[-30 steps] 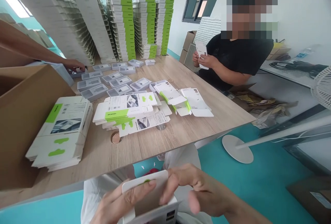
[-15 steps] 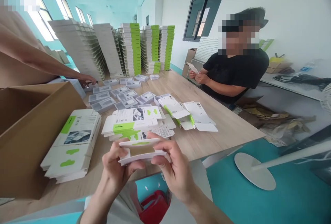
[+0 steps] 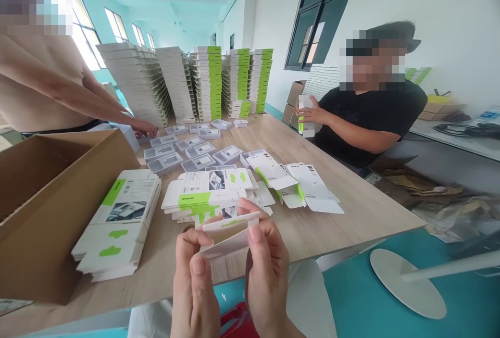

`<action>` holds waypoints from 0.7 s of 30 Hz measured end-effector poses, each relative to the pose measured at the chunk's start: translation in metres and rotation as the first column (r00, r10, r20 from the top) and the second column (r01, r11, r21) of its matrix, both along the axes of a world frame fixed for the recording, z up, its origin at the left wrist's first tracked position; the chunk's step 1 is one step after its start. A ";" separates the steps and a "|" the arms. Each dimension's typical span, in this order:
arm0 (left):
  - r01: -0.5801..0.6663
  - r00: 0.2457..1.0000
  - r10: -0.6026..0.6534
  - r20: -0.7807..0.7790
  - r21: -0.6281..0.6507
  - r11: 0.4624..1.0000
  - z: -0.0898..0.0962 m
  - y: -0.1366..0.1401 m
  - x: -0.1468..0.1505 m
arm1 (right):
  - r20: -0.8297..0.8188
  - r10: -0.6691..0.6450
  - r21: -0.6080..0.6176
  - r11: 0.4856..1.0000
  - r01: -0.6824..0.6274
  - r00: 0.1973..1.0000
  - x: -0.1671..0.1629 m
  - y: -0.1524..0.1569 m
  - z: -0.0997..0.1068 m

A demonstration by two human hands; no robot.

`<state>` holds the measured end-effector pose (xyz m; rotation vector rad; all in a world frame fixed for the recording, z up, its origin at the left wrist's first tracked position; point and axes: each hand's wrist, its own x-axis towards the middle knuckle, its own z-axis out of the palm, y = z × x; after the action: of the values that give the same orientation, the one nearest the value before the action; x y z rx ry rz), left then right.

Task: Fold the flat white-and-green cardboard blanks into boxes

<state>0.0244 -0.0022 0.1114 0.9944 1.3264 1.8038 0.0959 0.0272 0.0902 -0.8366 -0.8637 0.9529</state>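
Both hands hold a small white carton [image 3: 228,234] with a green mark on its flap, raised just above the near edge of the table [image 3: 351,208]; the left hand [image 3: 193,280] has its grip clenched on the carton's lower left corner, thumb on the front; the right hand [image 3: 265,270] pinches the right end, fingers closed on it; behind the carton lies a pile of flat cartons [image 3: 207,197]; left of it a taller stack [image 3: 117,223] sits beside an open cardboard box [image 3: 47,208].
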 end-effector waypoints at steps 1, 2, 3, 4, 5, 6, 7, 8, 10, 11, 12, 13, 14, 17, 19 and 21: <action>-0.005 1.000 0.006 0.024 -0.048 0.999 0.005 -0.001 0.002 | -0.030 -0.001 -0.023 1.000 0.000 1.000 -0.001 0.002 0.002; -0.009 0.999 0.012 0.032 -0.098 0.995 0.009 0.000 0.002 | -0.065 -0.009 -0.049 0.999 0.006 0.998 -0.001 0.004 0.005; -0.006 0.999 0.011 0.036 -0.141 0.990 0.011 0.000 0.001 | -0.098 -0.022 -0.073 0.997 0.014 0.995 -0.001 0.006 0.007; 0.005 0.999 0.002 0.044 -0.170 0.985 0.011 0.002 0.000 | -0.123 -0.021 -0.096 0.995 0.009 0.992 -0.001 0.008 0.009; 0.020 0.998 -0.009 0.056 -0.187 0.982 0.010 0.004 -0.002 | -0.142 -0.017 -0.114 0.993 0.000 0.990 0.000 0.009 0.011; 0.032 0.997 -0.018 0.076 -0.189 0.981 0.008 0.006 -0.004 | -0.150 -0.005 -0.126 0.992 -0.014 0.989 0.000 0.010 0.013; 0.045 0.995 -0.027 0.100 -0.181 0.982 0.005 0.009 -0.006 | -0.152 0.002 -0.129 0.991 -0.022 0.988 0.000 0.010 0.014; 0.056 0.991 -0.035 0.126 -0.163 0.985 0.002 0.011 -0.008 | -0.148 0.004 -0.128 0.991 -0.023 0.989 0.000 0.010 0.016; 0.070 0.983 -0.048 0.176 -0.119 0.990 -0.003 0.016 -0.012 | -0.137 0.001 -0.114 0.993 -0.017 0.991 0.000 0.010 0.018; 0.069 0.979 -0.048 0.198 -0.096 0.993 -0.005 0.019 -0.013 | -0.135 0.004 -0.102 0.995 -0.018 0.991 -0.001 0.010 0.019; 0.067 0.974 -0.047 0.220 -0.081 0.994 -0.006 0.022 -0.014 | -0.136 0.018 -0.091 0.995 -0.030 0.991 -0.001 0.010 0.020; 0.064 0.969 -0.044 0.242 -0.072 0.995 -0.006 0.024 -0.014 | -0.137 0.043 -0.077 0.996 -0.053 0.990 -0.002 0.010 0.021; 0.063 0.964 -0.045 0.262 -0.063 0.996 -0.007 0.027 -0.013 | -0.136 0.069 -0.062 0.995 -0.078 0.988 -0.003 0.011 0.021; 0.081 0.951 -0.070 0.301 -0.025 0.996 -0.008 0.032 -0.011 | -0.094 0.096 -0.044 0.994 -0.101 0.991 -0.005 0.013 0.021; 0.072 0.950 -0.072 0.305 0.010 0.997 -0.011 0.034 -0.011 | -0.068 0.079 -0.056 0.995 -0.083 0.995 -0.006 0.014 0.020; 0.055 0.947 -0.060 0.314 0.024 0.998 -0.016 0.035 -0.012 | -0.079 0.072 -0.062 0.995 -0.077 0.994 -0.008 0.016 0.017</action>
<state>0.0123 0.0331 0.0957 0.7068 1.0765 1.8399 0.0882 0.0432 0.1069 -0.8224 -0.8057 1.0768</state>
